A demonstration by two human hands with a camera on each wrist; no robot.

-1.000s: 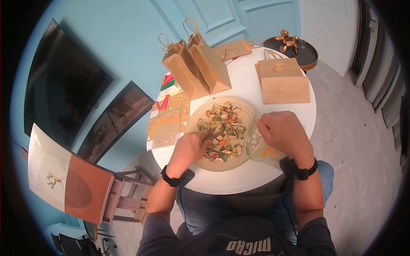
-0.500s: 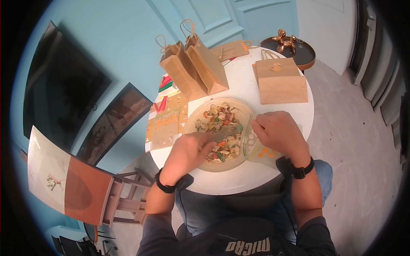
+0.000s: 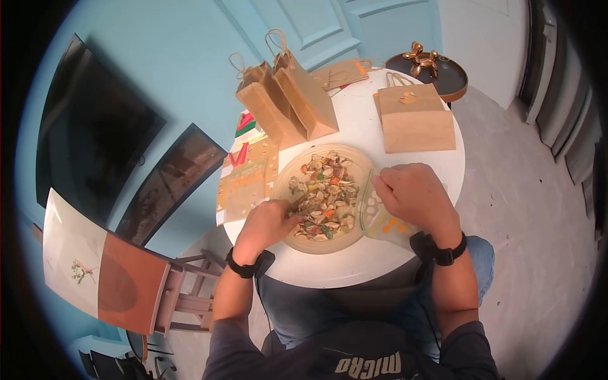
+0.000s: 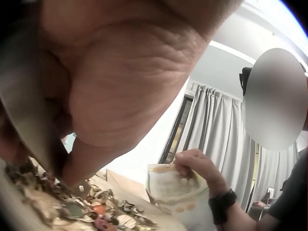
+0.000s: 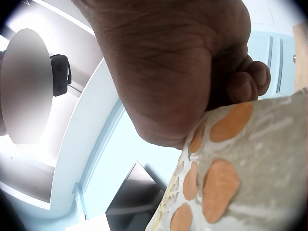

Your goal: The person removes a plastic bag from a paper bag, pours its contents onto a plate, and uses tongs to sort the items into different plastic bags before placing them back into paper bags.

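Observation:
A round beige tray (image 3: 288, 239) holds a heap of dried petals and slices (image 3: 329, 212), mostly pale with orange, red and green bits. My left hand (image 3: 266, 223) is at the tray's left side and grips a thin grey, metal-looking utensil (image 4: 24, 103). Its tip is by the dried pieces; its exact kind cannot be told. At the tray's right edge, my right hand (image 3: 415, 193) pinches the rim of a clear zip bag (image 3: 387, 225) with a green seal line, white dots and orange spots. The bag's mouth faces the tray.
Two tall brown paper bags (image 3: 288, 104) stand behind the tray, and a folded paper bag (image 3: 418, 123) lies at the right. Patterned packaging (image 3: 244, 187) is at the table's left. A small round side table (image 3: 453, 79) carries a shiny balloon-dog figure (image 3: 423, 60).
My left hand has swept the utensil over the heap towards the middle, then drawn back left to the tray's edge. The right hand keeps the zip bag in nearly the same place.

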